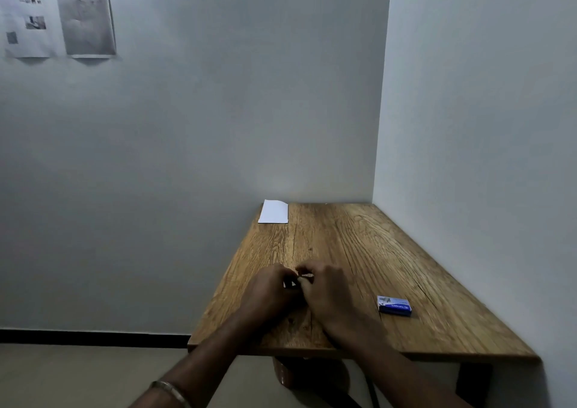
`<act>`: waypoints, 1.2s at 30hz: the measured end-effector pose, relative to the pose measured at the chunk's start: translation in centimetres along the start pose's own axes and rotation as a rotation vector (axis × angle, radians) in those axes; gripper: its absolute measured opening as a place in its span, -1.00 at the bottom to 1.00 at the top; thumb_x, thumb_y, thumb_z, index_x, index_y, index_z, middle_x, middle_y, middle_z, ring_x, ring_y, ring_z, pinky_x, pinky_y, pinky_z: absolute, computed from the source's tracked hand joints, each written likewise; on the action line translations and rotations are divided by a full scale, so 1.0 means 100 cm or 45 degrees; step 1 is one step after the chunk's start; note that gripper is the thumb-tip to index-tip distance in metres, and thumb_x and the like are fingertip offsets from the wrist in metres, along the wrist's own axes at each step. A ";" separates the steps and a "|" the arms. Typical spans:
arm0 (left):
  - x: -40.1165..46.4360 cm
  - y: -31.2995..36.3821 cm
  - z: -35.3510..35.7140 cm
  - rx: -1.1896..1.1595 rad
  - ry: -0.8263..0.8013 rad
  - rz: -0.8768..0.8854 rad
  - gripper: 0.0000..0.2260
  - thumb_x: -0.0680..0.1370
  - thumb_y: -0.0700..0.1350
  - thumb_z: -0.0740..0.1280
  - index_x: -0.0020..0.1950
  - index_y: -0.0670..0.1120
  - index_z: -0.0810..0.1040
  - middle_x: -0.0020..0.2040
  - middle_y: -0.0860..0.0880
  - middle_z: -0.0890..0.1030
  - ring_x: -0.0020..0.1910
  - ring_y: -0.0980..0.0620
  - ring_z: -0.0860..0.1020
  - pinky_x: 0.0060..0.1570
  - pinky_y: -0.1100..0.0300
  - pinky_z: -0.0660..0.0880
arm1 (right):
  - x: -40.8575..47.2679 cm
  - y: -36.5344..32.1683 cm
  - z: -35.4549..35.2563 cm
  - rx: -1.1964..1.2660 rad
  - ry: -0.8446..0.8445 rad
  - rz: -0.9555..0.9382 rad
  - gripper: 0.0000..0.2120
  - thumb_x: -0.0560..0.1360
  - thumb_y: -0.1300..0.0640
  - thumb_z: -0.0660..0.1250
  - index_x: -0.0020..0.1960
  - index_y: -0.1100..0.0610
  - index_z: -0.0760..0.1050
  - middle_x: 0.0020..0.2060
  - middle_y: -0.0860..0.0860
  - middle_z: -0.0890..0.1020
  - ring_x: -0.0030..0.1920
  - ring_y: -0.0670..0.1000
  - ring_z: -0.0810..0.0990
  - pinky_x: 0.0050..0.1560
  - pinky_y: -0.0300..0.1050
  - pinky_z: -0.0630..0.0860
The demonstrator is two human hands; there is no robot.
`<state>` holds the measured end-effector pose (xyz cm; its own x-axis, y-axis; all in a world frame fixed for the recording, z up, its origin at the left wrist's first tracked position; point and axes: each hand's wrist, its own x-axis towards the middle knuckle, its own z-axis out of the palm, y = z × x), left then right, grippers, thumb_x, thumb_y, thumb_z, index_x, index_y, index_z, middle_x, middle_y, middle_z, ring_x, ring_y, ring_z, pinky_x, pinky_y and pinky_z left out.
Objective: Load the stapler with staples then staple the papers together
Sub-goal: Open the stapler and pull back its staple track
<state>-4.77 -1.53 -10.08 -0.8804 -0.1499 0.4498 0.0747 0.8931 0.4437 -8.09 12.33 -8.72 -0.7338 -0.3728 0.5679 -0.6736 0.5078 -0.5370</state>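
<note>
Both hands (304, 285) pinching small stapler (292, 283)

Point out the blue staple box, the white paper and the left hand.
blue staple box (394, 305): head view, middle of its top face.
white paper (273, 211): head view, centre of the sheet at the table's far left corner.
left hand (271, 289): head view, back of the hand.

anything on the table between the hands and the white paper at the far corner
Nothing visible. Bare wood lies between the hands and the papers at the far left corner. The blue staple box sits off to the right, clear of that path.
</note>
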 end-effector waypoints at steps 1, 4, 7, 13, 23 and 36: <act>0.000 0.001 0.000 0.004 -0.002 -0.007 -0.78 0.50 0.01 0.42 0.13 0.02 0.64 0.01 0.09 0.63 -0.14 0.23 0.52 -0.15 0.30 0.51 | 0.001 0.001 -0.001 0.037 0.007 0.026 -0.69 0.52 0.23 0.40 0.24 0.06 0.60 0.10 0.00 0.70 0.09 -0.06 0.66 0.07 -0.25 0.60; 0.001 0.003 0.001 0.016 -0.012 0.010 -0.76 0.50 0.06 0.42 0.13 0.04 0.65 0.02 0.10 0.66 -0.15 0.28 0.52 -0.17 0.34 0.48 | 0.002 0.005 -0.002 0.181 0.047 0.141 -0.63 0.51 0.27 0.41 0.29 0.09 0.56 0.10 0.02 0.68 0.06 -0.09 0.65 -0.08 -0.41 0.54; 0.002 0.004 0.002 0.034 -0.056 0.004 -0.70 0.48 0.14 0.42 0.17 0.08 0.64 0.04 0.14 0.64 -0.12 0.29 0.50 -0.17 0.32 0.46 | 0.001 0.016 -0.009 0.298 0.154 0.301 -0.69 0.53 0.27 0.37 0.25 0.10 0.57 0.09 0.01 0.68 -0.04 -0.17 0.61 -0.28 -0.48 0.48; 0.004 0.004 0.004 0.035 -0.073 -0.015 -0.63 0.44 0.23 0.41 0.21 0.16 0.59 0.03 0.19 0.61 -0.08 0.25 0.50 -0.14 0.23 0.52 | -0.002 0.039 -0.031 0.022 0.109 0.290 -0.73 0.59 0.26 0.28 0.25 0.12 0.57 0.19 0.02 0.65 0.17 -0.05 0.62 0.15 -0.22 0.55; 0.005 0.006 0.011 0.010 -0.021 0.020 -0.75 0.48 0.13 0.43 0.11 0.08 0.65 -0.06 0.21 0.62 -0.20 0.39 0.48 -0.32 0.45 0.32 | -0.007 0.046 -0.029 -0.372 -0.110 0.071 -0.77 0.60 0.18 0.20 0.18 0.07 0.57 0.07 -0.02 0.62 0.08 -0.01 0.55 0.14 -0.11 0.51; 0.005 0.006 0.011 0.013 -0.021 -0.001 -0.75 0.49 0.11 0.42 0.13 0.09 0.64 -0.02 0.20 0.61 -0.20 0.37 0.45 -0.31 0.43 0.30 | 0.009 0.046 -0.040 -0.287 -0.299 -0.057 -0.77 0.56 0.24 0.31 0.10 -0.01 0.63 0.09 -0.08 0.63 0.09 -0.09 0.56 0.16 -0.13 0.53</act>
<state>-5.67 -0.61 -10.39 -0.8882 -0.1434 0.4365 0.0694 0.8972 0.4361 -11.50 17.41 -8.22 -0.7218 -0.5544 0.4144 -0.6886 0.6360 -0.3484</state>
